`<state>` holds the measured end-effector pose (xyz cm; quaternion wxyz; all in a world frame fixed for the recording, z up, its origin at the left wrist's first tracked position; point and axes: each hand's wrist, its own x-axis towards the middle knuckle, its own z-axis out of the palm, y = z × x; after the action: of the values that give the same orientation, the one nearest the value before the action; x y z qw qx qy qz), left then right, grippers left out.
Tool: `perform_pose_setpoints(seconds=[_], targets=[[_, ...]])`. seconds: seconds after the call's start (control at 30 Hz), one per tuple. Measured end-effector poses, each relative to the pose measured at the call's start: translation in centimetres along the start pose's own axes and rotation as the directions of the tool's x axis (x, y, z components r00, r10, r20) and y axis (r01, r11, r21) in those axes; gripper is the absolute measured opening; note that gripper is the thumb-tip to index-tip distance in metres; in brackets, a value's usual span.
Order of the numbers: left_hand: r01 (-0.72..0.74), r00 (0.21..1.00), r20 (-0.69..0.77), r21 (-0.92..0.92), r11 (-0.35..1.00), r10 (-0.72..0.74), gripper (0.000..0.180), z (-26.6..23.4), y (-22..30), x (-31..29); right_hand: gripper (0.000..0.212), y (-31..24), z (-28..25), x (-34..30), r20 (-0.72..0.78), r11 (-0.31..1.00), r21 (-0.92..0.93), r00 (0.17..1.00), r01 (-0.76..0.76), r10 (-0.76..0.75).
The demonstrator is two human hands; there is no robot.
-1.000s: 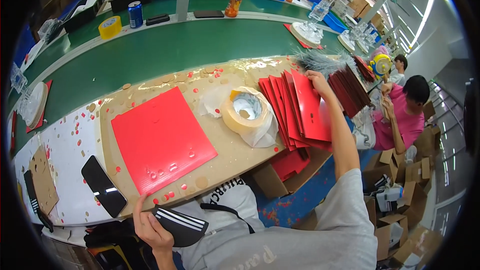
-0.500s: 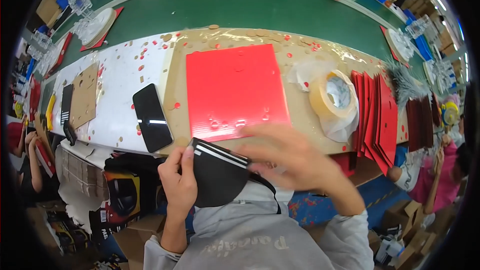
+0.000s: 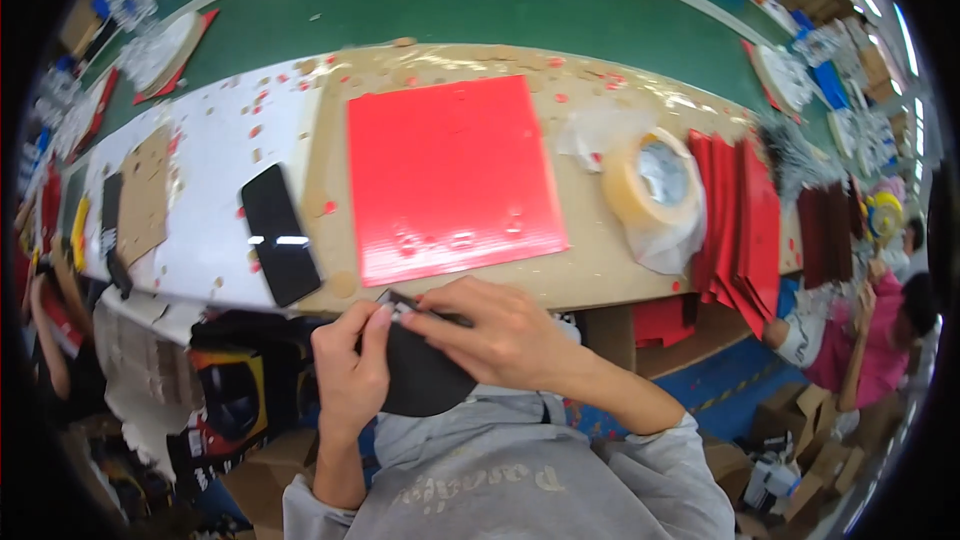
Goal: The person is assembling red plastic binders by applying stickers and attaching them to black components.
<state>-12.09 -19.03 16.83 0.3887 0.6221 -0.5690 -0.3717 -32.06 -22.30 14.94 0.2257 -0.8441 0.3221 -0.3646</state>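
Observation:
In front of my chest, just off the table's near edge, is a black half-round thing like a flat pouch [image 3: 425, 385]. My left hand [image 3: 350, 360] grips it by its upper left corner, thumb on top. My right hand [image 3: 500, 335] has its fingers closed at the upper edge, meeting the left thumb; a small pale bit shows between them. The right hand hides most of that edge. Beyond both hands lies a flat glossy red board [image 3: 445, 170] with several small cut marks along its near side.
A black phone [image 3: 278, 240] lies left of the board. To the right stand a roll of yellowish tape [image 3: 620, 180] and a row of folded red card pieces [image 3: 735, 225]. Small red and brown scraps litter the tabletop. A co-worker in pink [image 3: 865, 340] sits at the right.
My right hand, blurred and near the pouch-like thing's right end before, has moved left along its upper edge to my left thumb. The white stripes there are now mostly covered. The view has shifted slightly.

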Motion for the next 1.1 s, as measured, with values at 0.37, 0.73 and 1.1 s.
perform_pose_setpoints(seconds=[0.37, 0.73, 1.1], targets=[[-0.002, 0.976, 0.215, -0.126, 0.992, 0.029, 0.020, 0.0, -1.8, 0.0, 0.026, -1.4, -0.3, -2.3, 0.031, 0.993, 0.113, 0.999, -0.013, 0.010], [-0.012, 0.938, 0.345, -0.038, 0.999, 0.024, 0.016, 1.3, 0.1, -0.6, 0.015, 1.1, -2.0, -1.2, 0.453, 0.708, 0.535, 0.864, -0.460, 0.218], [-0.028, 0.970, 0.241, -0.068, 0.997, 0.043, 0.007, -0.8, -1.0, 0.1, 0.012, 0.8, -4.8, 4.4, 0.354, 0.817, 0.448, 0.911, -0.363, 0.210]])
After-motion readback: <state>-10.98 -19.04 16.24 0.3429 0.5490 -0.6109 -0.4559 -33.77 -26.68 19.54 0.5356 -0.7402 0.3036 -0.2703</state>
